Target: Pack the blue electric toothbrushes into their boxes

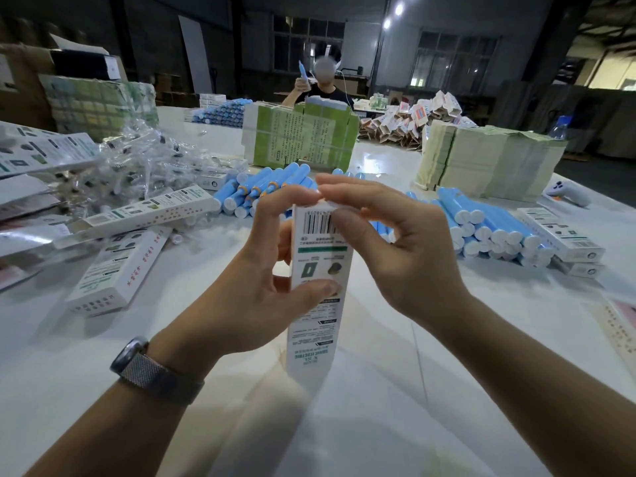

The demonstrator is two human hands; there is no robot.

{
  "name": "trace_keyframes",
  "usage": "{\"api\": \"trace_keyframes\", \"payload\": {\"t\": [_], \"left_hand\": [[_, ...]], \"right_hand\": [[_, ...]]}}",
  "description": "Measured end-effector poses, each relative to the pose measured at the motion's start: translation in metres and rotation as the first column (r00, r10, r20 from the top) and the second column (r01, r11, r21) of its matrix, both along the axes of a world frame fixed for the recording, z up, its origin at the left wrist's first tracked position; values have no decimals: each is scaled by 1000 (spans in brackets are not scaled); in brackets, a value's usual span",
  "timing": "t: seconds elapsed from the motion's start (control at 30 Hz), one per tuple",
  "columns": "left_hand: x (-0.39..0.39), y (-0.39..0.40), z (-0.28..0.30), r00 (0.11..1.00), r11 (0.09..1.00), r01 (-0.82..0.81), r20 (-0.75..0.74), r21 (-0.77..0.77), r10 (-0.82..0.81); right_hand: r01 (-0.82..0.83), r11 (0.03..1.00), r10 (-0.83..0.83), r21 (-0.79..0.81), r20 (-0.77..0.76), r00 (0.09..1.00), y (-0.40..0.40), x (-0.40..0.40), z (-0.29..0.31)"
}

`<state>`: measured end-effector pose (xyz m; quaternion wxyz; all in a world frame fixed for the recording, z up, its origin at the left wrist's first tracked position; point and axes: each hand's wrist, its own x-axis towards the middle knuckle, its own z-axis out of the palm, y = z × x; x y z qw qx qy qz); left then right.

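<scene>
A white toothbrush box (316, 325) with a barcode and green print stands upright in front of me over the white table (413, 390). My left hand (254, 287) grips its middle, thumb across the front face. My right hand (395, 242) pinches the box's top end, the thumb on the barcode and the fingers spread over the top. Whether a toothbrush is inside is hidden. Blue toothbrush handles lie in a heap (254, 194) behind my hands, and another pile of them (492, 228) lies to the right.
White boxes (120, 270) lie at the left beside a mound of clear-bagged brush heads (144, 166). More boxes (561, 235) sit at the right. Stacks of green flat cartons (299, 132) and leaflets (488, 160) stand behind. Another person (320, 84) sits across the table.
</scene>
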<state>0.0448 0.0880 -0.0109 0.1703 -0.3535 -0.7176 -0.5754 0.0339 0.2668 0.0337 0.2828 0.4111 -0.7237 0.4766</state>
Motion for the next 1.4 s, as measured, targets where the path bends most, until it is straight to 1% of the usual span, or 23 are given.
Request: {"api": "trace_keyframes", "payload": {"t": [0.07, 0.13, 0.2, 0.27, 0.3, 0.37, 0.47, 0.57, 0.6, 0.7, 0.77, 0.93, 1.17, 1.2, 1.23, 1.27, 1.33, 1.4], "left_hand": [[0, 1, 0, 1000, 1000, 13, 10, 13, -13], [-1, 1, 0, 1000, 1000, 16, 17, 23, -17], [-1, 2, 0, 999, 999, 18, 30, 26, -19], [-2, 1, 0, 999, 999, 19, 46, 35, -21], [-2, 1, 0, 999, 999, 18, 48, 35, -20], [-2, 0, 0, 999, 1000, 19, 47, 21, -20], [-1, -1, 1, 999, 1000, 23, 49, -13, -22], [0, -2, 2, 998, 999, 27, 51, -29, -25], [0, -2, 2, 998, 999, 30, 55, -27, -29], [0, -2, 4, 998, 999, 31, 59, -14, -30], [0, -3, 4, 998, 999, 32, 61, -19, -31], [0, -3, 4, 999, 999, 27, 45, -17, -26], [-1, -3, 3, 999, 1000, 13, 37, 0, -13], [-1, -3, 3, 999, 1000, 11, 38, 4, -12], [-1, -2, 3, 999, 1000, 8, 37, 14, -9], [-1, -2, 3, 999, 1000, 5, 35, 27, -6], [-3, 0, 2, 1000, 999, -5, 20, 50, 4], [-4, 1, 0, 1000, 998, -24, 3, 57, 24]], "right_hand": [[10, 1000, -11, -5, -24, 1000, 1, 2, -1], [1, 1000, -1, 2, -16, 1000, 2, 3, -1], [-37, 999, 38, -9, 68, 997, 4, 4, -1], [-57, 995, 70, -80, 166, 984, 4, 3, 0], [-48, 992, 69, -116, 183, 981, 4, 2, 1], [-37, 989, 60, -145, 157, 986, 5, 2, 2], [-32, 997, 38, -73, 91, 995, 7, 2, 3], [-83, 996, 87, -39, 136, 987, 9, 1, 9], [-77, 997, 78, -13, 118, 990, 9, 1, 11], [55, 995, -49, 88, -74, 996, 10, 0, 14], [101, 989, -86, 104, -134, 987, 9, 0, 11], [120, 987, -100, 105, -179, 979, 8, 2, 9], [96, 988, -77, 119, -158, 984, 6, 2, 3], [85, 991, -72, 108, -114, 991, 6, 0, 1], [44, 996, -43, 81, -18, 999, 6, -2, -2], [-26, 998, 20, 48, 115, 993, 6, -3, -5], [-182, 983, 167, 13, 339, 926, 6, -7, -13], [-286, 958, 255, -3, 460, 850, 8, -9, -21]]}}
